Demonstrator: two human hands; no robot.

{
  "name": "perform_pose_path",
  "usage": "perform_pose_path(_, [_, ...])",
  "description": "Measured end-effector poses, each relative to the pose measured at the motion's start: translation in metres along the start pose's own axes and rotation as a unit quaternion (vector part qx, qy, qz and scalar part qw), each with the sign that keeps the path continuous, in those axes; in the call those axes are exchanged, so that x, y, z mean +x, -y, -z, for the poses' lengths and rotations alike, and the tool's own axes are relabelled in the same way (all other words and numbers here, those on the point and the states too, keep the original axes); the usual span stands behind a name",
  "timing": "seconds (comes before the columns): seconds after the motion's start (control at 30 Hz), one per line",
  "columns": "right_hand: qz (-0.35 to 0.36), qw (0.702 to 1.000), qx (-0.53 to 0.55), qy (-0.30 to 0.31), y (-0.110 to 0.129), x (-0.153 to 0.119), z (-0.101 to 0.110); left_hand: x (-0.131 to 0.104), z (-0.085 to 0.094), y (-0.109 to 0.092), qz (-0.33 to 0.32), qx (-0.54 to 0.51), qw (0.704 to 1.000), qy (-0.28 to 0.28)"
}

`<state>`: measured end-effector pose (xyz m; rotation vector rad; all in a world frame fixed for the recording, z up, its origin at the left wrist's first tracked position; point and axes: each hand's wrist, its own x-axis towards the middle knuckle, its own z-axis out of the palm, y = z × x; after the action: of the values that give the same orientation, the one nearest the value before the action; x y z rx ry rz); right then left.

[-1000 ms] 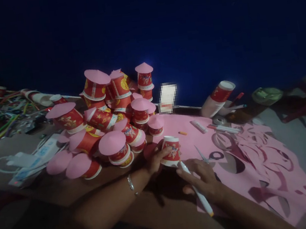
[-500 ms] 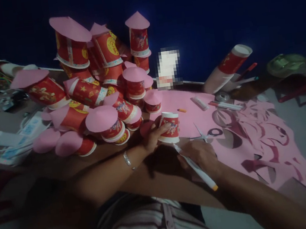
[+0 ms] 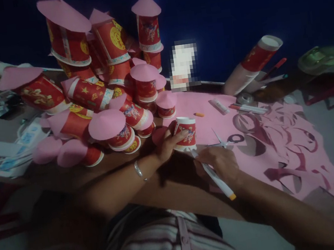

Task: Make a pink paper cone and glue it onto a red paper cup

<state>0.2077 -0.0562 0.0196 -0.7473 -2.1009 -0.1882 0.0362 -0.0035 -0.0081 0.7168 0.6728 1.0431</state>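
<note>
My left hand (image 3: pixel 167 145) is wrapped round the left side of a red paper cup (image 3: pixel 189 132) with a printed figure and white bands at both ends. My right hand (image 3: pixel 222 163) grips a white marker (image 3: pixel 219 181) with an orange end. Its tip meets the cup's lower white edge; whether it presses on it I cannot tell. Open scissors (image 3: pixel 221 142) lie just beyond my right hand on a pink paper sheet (image 3: pixel 190 104). A small orange cap (image 3: pixel 199 115) rests on that sheet.
Red cups with pink cone roofs (image 3: pixel 107 124) are piled at the left. A white power strip (image 3: pixel 23 140) stands beside them. Pink paper scraps (image 3: pixel 295 141) cover the right side. A stack of cups (image 3: pixel 257 62) leans at the back, near a glue stick (image 3: pixel 219 106) and pens (image 3: pixel 247 108).
The whole view has shifted slightly, with the piled cups appearing higher and further left. Both hands keep their holds, and the marker tip stays at the cup's lower edge.
</note>
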Motion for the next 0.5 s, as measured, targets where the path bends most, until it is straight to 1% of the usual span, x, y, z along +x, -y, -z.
perform_pose_path(0.2, [-0.011,1.000,-0.009,0.024,-0.0017,-0.0081,-0.0017,-0.0009,-0.0013,-0.0013,-0.001,-0.013,1.000,-0.003])
perform_pose_path(0.5, [-0.005,1.000,-0.017,0.021,-0.0020,-0.0059,0.0009,-0.0007,-0.0023,-0.0009,-0.001,-0.010,1.000,0.012])
